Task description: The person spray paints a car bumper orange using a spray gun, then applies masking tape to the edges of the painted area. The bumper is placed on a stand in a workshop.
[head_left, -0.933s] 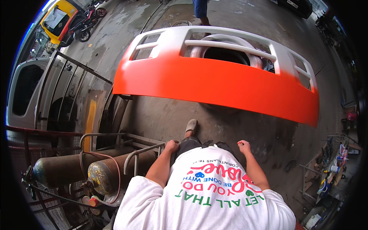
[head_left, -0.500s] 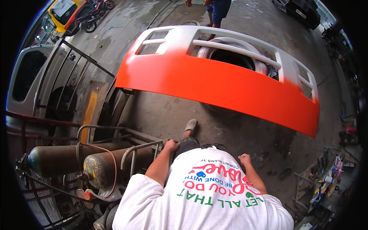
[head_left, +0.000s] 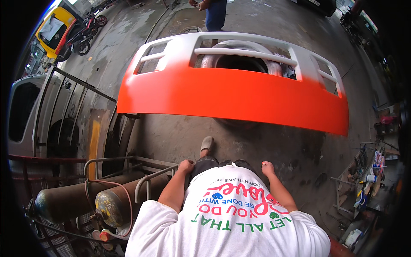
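In front of me a large vehicle bumper (head_left: 239,95) rests across a support, white along its upper bars and orange-red on its lower face. A stack of silvery-painted tires (head_left: 274,67) stands behind and below it. My left hand (head_left: 186,166) is closed beside my left knee, near the metal trolley frame; whatever it may hold is hidden. At my right knee, my right hand (head_left: 267,167) has its fingers curled together, and I cannot make out anything in them. Neither hand touches the bumper.
Gas cylinders (head_left: 64,200) lie in a metal trolley (head_left: 160,170) at my left, with a hose around them. A metal frame (head_left: 81,85) leans nearby. Tools and cans (head_left: 370,177) crowd the right side. Another person (head_left: 215,16) stands beyond the bumper.
The view has turned, so the bumper sits further left and more level. Both my hands stay by my knees, still closed. The other person's hands have shifted in the picture.
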`<act>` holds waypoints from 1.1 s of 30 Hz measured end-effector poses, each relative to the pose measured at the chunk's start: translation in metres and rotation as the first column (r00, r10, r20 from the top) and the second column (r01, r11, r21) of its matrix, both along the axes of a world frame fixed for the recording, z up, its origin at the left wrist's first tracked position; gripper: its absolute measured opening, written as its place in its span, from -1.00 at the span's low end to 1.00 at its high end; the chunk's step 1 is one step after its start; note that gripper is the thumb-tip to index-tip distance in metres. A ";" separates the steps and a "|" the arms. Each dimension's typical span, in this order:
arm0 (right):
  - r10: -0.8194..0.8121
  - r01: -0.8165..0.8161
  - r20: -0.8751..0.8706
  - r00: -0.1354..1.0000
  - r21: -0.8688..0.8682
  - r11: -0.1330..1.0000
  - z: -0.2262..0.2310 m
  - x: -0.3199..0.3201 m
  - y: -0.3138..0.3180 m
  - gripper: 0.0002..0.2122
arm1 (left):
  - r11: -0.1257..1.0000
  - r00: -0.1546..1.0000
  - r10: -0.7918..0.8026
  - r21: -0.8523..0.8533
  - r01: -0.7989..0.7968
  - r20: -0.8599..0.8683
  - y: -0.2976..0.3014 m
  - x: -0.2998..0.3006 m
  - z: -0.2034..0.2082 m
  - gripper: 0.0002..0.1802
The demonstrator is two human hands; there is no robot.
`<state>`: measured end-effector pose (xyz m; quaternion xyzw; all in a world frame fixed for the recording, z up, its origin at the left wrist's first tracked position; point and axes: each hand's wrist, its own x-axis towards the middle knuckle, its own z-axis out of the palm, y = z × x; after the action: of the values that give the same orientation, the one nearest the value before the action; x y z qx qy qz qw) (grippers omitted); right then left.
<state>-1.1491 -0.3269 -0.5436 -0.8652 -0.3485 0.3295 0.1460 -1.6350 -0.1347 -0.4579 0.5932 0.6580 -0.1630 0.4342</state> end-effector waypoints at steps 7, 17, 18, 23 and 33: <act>-0.039 0.038 0.005 0.999 0.108 0.993 -0.043 0.013 -0.028 -0.77 | 0.994 0.998 -0.069 0.086 0.068 0.010 0.003 -0.003 -0.009 -0.58; -0.147 0.133 -0.150 0.978 -0.096 0.986 0.012 0.001 -0.018 -0.81 | 1.000 1.000 0.011 0.008 -0.011 0.010 0.005 0.001 0.004 -0.56; -0.061 0.060 -0.065 0.996 -0.025 0.998 0.010 0.000 -0.017 -0.82 | 1.000 1.000 0.012 0.004 -0.012 0.005 0.005 0.000 0.004 -0.55; -0.019 0.022 0.059 0.998 -0.041 0.999 0.030 -0.011 0.003 -0.80 | 0.998 0.998 -0.051 -0.023 0.050 -0.041 0.009 -0.002 -0.001 -0.56; -0.129 0.116 -0.038 0.991 -0.243 0.963 0.032 -0.005 -0.001 -0.90 | 0.994 0.994 -0.104 -0.023 0.103 -0.021 0.026 0.003 0.010 -0.53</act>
<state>-1.1538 -0.3280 -0.5120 -0.8873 -0.2478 0.3827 0.0697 -1.6317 -0.1085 -0.4476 0.6199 0.6293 -0.1987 0.4244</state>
